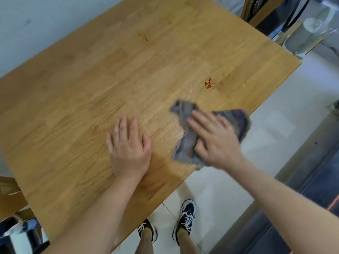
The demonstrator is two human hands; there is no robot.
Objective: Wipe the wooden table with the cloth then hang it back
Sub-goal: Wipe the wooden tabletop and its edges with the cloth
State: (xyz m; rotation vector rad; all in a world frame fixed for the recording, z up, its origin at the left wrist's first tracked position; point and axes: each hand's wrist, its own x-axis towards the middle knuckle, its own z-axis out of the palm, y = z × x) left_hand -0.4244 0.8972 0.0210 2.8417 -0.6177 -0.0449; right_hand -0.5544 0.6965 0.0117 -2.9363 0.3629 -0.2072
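Note:
The wooden table [110, 79] fills most of the view, its near edge running diagonally from lower left to upper right. A crumpled grey-purple cloth [185, 142] lies near that edge, partly hanging past it. My right hand [216, 142] presses flat on the cloth and grips it with the thumb underneath. My left hand [128, 145] rests flat on the bare wood just left of the cloth, fingers together, holding nothing. A reddish-brown stain [208, 83] marks the wood beyond the cloth. A fainter orange stain [145, 39] sits farther back.
A wall runs along the table's far left side. A chair back [260, 8] stands at the far right corner, with a grey bin [304, 35] beside it. Another wooden chair [9, 195] and a shiny metal container [22, 235] sit at lower left. My feet stand on pale floor tiles.

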